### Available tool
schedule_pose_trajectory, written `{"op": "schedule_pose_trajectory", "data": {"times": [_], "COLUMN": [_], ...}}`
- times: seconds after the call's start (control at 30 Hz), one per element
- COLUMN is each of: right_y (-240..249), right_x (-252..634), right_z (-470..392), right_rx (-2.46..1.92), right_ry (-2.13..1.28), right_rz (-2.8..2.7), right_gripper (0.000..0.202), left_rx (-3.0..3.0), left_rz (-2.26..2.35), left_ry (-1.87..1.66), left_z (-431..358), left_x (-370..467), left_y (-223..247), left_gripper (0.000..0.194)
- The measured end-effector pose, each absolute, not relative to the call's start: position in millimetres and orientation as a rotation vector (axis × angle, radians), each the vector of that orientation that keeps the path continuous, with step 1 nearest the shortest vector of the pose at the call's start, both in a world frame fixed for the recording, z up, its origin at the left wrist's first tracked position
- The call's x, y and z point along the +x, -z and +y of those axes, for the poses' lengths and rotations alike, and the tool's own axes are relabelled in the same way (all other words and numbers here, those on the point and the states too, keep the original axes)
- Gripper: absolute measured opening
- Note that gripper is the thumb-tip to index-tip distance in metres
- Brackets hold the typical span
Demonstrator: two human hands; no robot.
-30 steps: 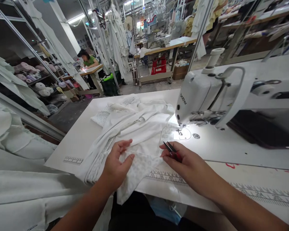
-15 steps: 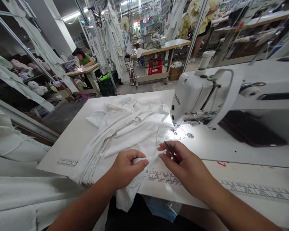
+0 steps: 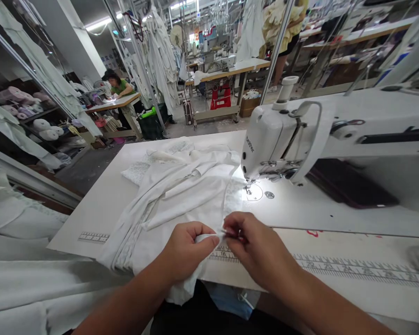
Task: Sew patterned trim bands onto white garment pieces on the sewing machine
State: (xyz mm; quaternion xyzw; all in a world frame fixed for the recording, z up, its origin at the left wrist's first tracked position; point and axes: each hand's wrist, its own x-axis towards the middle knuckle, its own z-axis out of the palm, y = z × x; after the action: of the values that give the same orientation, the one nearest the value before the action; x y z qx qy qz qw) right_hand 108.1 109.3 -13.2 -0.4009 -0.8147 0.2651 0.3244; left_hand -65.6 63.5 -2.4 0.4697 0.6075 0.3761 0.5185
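A white garment (image 3: 181,195) lies in loose folds across the sewing table, and part of it hangs over the front edge. My left hand (image 3: 192,244) is closed, pinching a fold of this cloth between thumb and fingers. Just right of it, my right hand (image 3: 251,242) is closed around small dark thread snips (image 3: 232,232), mostly hidden by the fingers. Their tips point left and meet the cloth edge at my left thumb. Whether the blades are apart cannot be made out. Behind my hands, the garment's far right part reaches the needle area of the white sewing machine (image 3: 265,139).
A dark flat object (image 3: 349,184) rests under the machine arm. Printed ruler tape (image 3: 335,267) runs along the table's front. White cloth (image 3: 21,279) hangs at the left beside a metal rail. Further back, a person in green (image 3: 120,88) sits at another table.
My right hand has moved left and turned the snips, bringing their tips from pointing upward to the cloth edge beside my left thumb. The view has shifted slightly.
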Motion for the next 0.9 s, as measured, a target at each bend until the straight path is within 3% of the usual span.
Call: {"op": "schedule_pose_trajectory", "data": {"times": [0.1,0.3,0.9], "right_y": [13,17,30], "right_x": [118,128,118], "right_z": [112,98,94], "right_rx": [-1.203,-1.018,-1.087], "right_ry": [-0.722,-0.615,-0.595], "right_rz": [-2.057,-2.252,-2.307], "right_gripper": [0.008,0.036,0.037], "left_rx": [1.022,1.056,1.087], "left_rz": [1.462,1.527,1.531], "left_ry": [-0.938,-0.976,-0.979], "left_z": [63,61,61], "left_x": [-67,-65,-62], "left_y": [6,3,4], "left_gripper": [0.019,0.019,0.018]}}
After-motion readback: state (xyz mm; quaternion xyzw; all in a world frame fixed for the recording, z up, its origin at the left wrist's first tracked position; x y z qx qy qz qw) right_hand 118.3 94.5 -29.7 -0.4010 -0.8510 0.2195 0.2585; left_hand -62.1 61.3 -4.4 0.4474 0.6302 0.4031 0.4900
